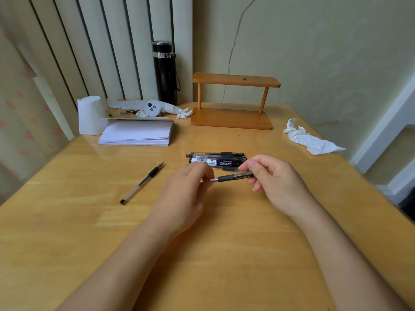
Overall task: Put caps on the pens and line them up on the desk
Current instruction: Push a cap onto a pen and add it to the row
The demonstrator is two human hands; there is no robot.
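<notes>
A pen with a black grip (231, 177) is held level above the wooden desk (67, 221) between both hands. My right hand (276, 178) pinches its barrel end. My left hand (188, 191) is closed around its tip end, and whatever it holds there is hidden by the fingers. Just behind the hands several capped pens (216, 160) lie side by side in a row. An uncapped pen (142, 183) lies alone at an angle to the left, tip pointing away from me.
A white paper pad (137, 133) and a paper roll (91, 115) sit at the back left, with a black flask (165, 72) behind. A small wooden shelf (233, 102) stands at the back centre. A crumpled tissue (312, 140) lies at the right.
</notes>
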